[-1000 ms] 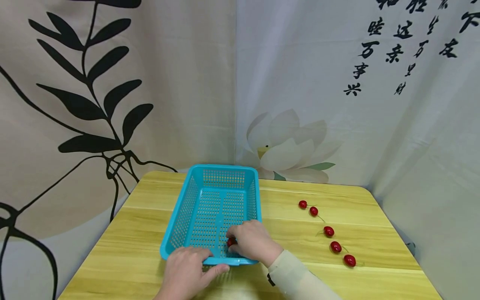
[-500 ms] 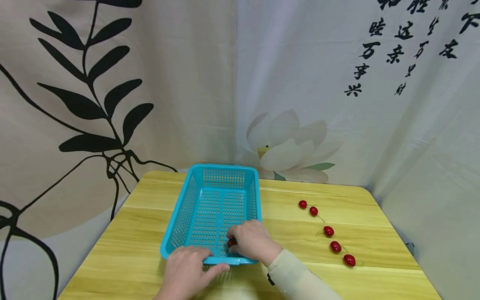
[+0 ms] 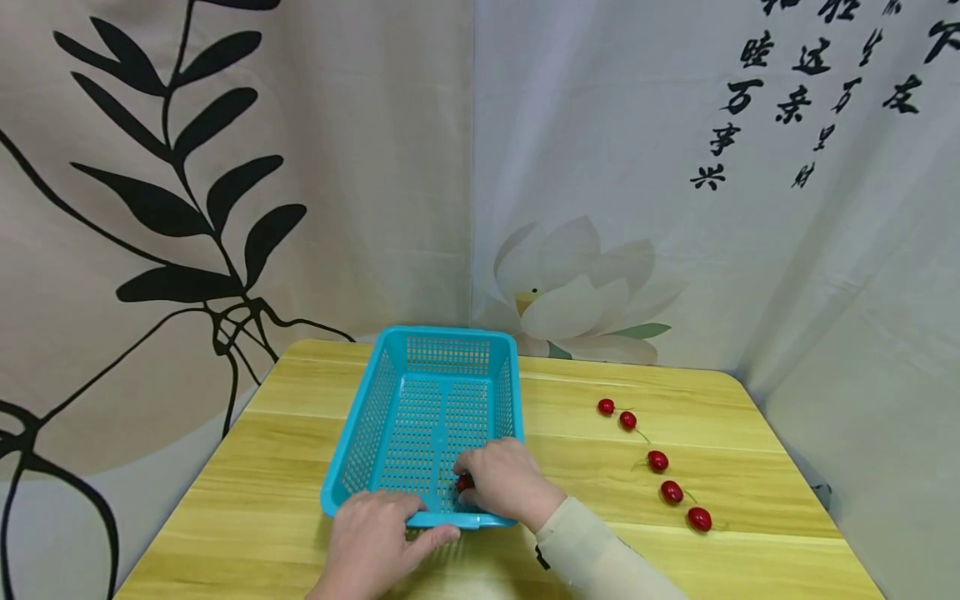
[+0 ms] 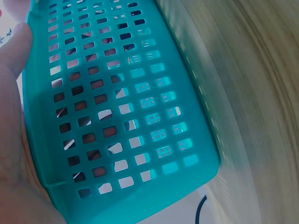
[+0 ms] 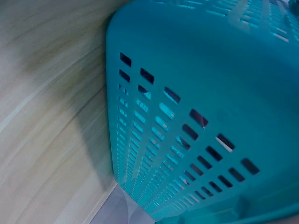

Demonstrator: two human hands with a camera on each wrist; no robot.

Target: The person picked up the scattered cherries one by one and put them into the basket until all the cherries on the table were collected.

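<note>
Backdrop [image 3: 390, 167] of pale printed cloth beyond the hands, with a black leafy branch [image 3: 157, 204] ahead to their left, a faint lotus [image 3: 577, 308] and dark brush characters [image 3: 739, 96] ahead to their right. Table [image 3: 262, 467] in light, yellowish wood grain, running forward from under the hands and out to either side. Basket [image 3: 352, 433], blue and perforated, on the table directly ahead of both hands, with its long axis pointing away from them and its short near end right at the fingers; far end well apart from either.

Left hand [image 3: 375, 533] at that near end, with fingers hooked over the rim and thumb along the outside, gripping the basket. Right hand [image 3: 506, 483], followed by a pale sleeve [image 3: 600, 554], just beside and to the right, reaching in over the near right corner, fingertips pinching a single fruit.

Held cherry [image 3: 465, 482] inside the near end, under the right fingertips, partly covered; touching the basket floor or just above, cannot tell. Loose cherries [image 3: 657, 461], five in all, outside the basket to the right of the right hand, in a slanting row from a nearest cherry [image 3: 700, 519] to a farthest cherry [image 3: 606, 407] ahead; clearly closer to the right hand than to the left, beyond the basket's right wall.
</note>
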